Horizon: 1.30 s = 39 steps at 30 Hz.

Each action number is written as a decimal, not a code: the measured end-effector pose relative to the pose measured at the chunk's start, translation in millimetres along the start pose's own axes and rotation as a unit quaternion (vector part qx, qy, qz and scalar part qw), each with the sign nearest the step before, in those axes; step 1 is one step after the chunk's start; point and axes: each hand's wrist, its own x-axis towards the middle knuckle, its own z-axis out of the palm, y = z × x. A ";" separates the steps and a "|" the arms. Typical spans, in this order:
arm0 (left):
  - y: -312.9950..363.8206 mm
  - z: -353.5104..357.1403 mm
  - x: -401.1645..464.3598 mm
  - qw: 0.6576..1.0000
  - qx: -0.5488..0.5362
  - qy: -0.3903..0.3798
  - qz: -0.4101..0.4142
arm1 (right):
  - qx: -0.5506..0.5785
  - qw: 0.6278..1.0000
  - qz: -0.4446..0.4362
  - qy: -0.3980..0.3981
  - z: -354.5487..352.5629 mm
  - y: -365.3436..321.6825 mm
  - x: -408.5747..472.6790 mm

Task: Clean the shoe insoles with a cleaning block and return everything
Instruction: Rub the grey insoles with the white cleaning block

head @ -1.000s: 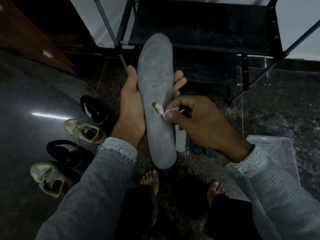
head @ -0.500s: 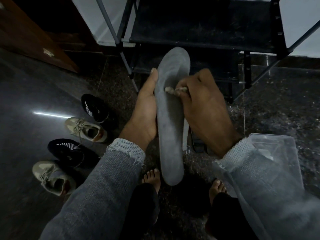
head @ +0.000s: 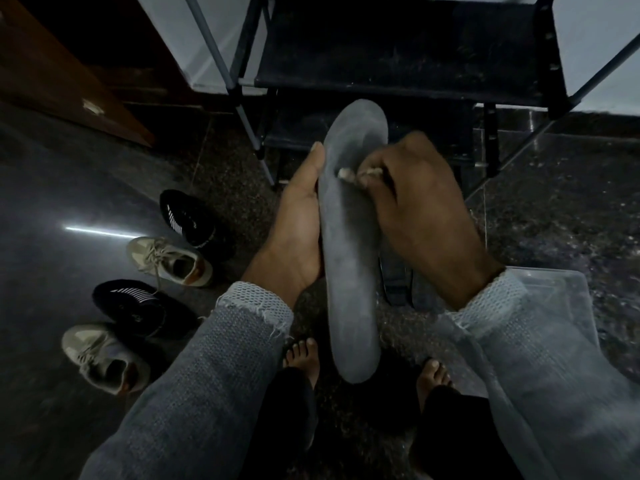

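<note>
Two hands on one grey insole [head: 349, 244], frame centre, held lengthwise above the floor. Left hand [head: 298, 223] grips its left edge, thumb along the rim. Right hand [head: 415, 202] fingers pinch a small pale cleaning block [head: 344, 173], pressed on the insole's upper part. Four shoes [head: 169, 261] lower left.

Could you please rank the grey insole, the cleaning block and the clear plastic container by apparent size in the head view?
1. Clear plastic container, although a sleeve partly covers it.
2. Grey insole; it is held nearer the camera, so its order against the container is unsure.
3. Cleaning block, clearly the smallest.
</note>
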 end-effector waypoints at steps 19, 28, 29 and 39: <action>-1.4 0.3 -0.3 1.000 -0.019 -0.006 0.005 | -0.002 0.999 0.007 0.038 3.9 1.4 1.6; 1.7 2.5 -1.6 0.999 -0.047 -0.008 0.006 | 0.102 0.994 -0.009 -0.034 7.9 -11.8 -7.2; -0.6 4.0 -1.7 0.999 -0.044 -0.005 0.010 | 0.107 0.994 0.006 0.004 10.3 -12.0 -4.1; 8.9 4.1 -3.1 0.999 -0.001 0.048 -0.015 | 0.125 0.986 -0.052 -0.096 8.2 -12.1 -1.0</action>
